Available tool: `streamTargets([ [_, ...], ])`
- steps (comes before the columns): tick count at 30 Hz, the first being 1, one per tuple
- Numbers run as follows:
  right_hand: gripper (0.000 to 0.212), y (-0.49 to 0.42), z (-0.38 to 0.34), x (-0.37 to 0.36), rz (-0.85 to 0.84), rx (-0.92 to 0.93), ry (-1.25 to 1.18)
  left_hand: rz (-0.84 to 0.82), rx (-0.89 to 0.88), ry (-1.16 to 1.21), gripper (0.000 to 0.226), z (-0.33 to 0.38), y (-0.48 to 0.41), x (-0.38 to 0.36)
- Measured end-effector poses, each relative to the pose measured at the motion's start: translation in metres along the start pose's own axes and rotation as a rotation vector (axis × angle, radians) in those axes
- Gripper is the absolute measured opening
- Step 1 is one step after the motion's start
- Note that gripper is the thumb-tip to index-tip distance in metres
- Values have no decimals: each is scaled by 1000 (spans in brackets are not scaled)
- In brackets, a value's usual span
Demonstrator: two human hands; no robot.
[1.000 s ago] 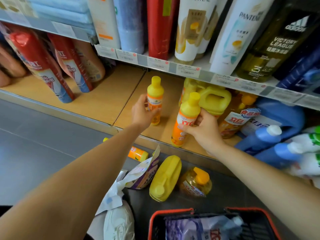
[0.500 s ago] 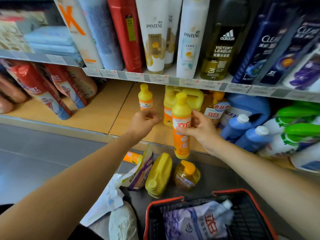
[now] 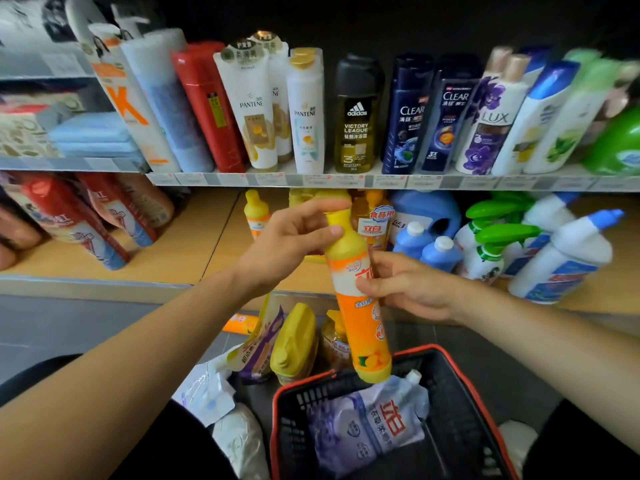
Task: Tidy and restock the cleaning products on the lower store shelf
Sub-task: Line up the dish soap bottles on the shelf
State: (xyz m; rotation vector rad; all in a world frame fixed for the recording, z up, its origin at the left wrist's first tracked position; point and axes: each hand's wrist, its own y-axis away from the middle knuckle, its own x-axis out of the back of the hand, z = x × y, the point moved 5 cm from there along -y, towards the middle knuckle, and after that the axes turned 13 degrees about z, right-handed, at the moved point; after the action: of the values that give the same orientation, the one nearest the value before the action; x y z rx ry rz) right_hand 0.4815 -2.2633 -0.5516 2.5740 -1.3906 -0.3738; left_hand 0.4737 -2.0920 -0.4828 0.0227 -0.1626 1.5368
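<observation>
orange bottle (image 3: 363,327), yellow-topped, tilted, perhaps lemon-printed

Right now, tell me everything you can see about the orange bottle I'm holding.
The orange detergent bottle is tall, slim and looks plastic, with a yellow neck and shoulders, a white band with red characters, an orange body and a yellow base with a citrus picture. It is nearly upright, top leaning slightly left, in the air before the lower shelf, base over the basket rim. The left hand pinches its neck, hiding the cap. The right hand grips its middle.
</observation>
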Motion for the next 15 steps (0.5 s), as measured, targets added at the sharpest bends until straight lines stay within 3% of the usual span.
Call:
streamTargets([
  [3,45,19,6,-5,44,8,-99,78,-3,12,38,5,8,-11],
  [7,69,33,17,-4,397,190,102,268,-15,68,33,1,16,-20],
  [10,63,39,24,-2,561,295,156,378,-50,82,32,-7,26,-26],
  [12,56,40,30,0,565,334,106,381,-75,89,33,-13,30,-27],
  [15,49,39,37,1,443,270,-67,326,-74,118,34,-17,28,-25],
])
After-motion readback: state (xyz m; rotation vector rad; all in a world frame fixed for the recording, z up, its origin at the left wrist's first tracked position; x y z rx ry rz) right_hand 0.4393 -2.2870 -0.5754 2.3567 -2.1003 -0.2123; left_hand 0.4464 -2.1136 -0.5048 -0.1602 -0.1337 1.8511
